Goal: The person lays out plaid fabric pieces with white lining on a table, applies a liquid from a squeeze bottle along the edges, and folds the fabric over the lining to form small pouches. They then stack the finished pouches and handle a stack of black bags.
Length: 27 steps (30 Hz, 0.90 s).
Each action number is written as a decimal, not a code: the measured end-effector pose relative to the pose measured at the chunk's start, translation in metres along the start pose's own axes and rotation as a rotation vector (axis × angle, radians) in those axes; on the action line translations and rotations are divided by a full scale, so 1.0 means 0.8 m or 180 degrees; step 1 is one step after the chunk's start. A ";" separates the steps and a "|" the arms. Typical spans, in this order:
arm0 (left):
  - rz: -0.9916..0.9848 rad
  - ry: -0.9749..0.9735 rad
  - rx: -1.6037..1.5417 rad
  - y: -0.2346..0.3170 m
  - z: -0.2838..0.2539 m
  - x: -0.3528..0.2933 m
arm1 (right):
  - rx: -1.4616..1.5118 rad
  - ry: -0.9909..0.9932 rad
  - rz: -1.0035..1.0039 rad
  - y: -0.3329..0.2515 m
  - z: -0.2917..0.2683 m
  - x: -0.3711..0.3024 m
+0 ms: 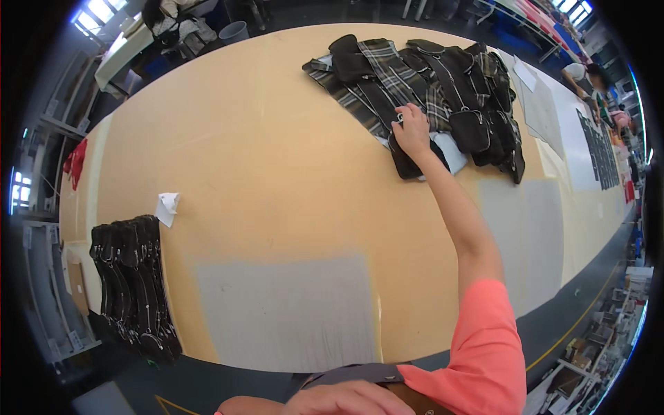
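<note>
Stretched out over the far right of the table, my right hand (413,131) closes its fingers on a black zippered strap piece (403,160), beside a small metal ring. That piece lies at the near edge of a loose heap of black pouches with silver zippers (472,131) and grey plaid straps (387,66). A pale sheet (451,153) shows beneath the heap. Close to my body at the lower edge is my left hand (349,398); its back shows, its fingers are mostly out of sight, and I cannot make out anything in it.
A neat row of black zippered pieces (135,277) lies at the table's left edge, near a crumpled white paper (167,207). Red cloth (75,164) sits farther left. Paper sheets (543,114) cover the right side, where other people (588,79) work. A grey bin (234,32) stands beyond the table.
</note>
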<state>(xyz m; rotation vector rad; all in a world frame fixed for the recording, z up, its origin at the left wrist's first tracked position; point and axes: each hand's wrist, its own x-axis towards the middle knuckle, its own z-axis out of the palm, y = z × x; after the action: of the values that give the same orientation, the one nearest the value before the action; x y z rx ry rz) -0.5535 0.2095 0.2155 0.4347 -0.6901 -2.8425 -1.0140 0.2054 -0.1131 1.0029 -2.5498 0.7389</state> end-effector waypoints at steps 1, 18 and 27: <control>-0.0190 -0.0159 -0.0206 -0.006 -0.002 0.010 | -0.0098 0.0095 -0.0060 0.012 0.006 0.020; 0.0341 -0.0233 -0.0017 -0.050 -0.067 0.134 | 0.0439 0.0329 0.0656 0.059 0.101 0.039; 0.0797 -0.0687 0.0525 -0.057 -0.052 0.123 | 0.1226 -0.0005 -0.0098 -0.056 0.065 -0.063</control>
<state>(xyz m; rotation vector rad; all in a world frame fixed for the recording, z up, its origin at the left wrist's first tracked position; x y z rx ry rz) -0.6373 0.2078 0.1354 0.0562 -0.9506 -2.6271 -0.9515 0.1756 -0.1626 1.1502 -2.4371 1.2527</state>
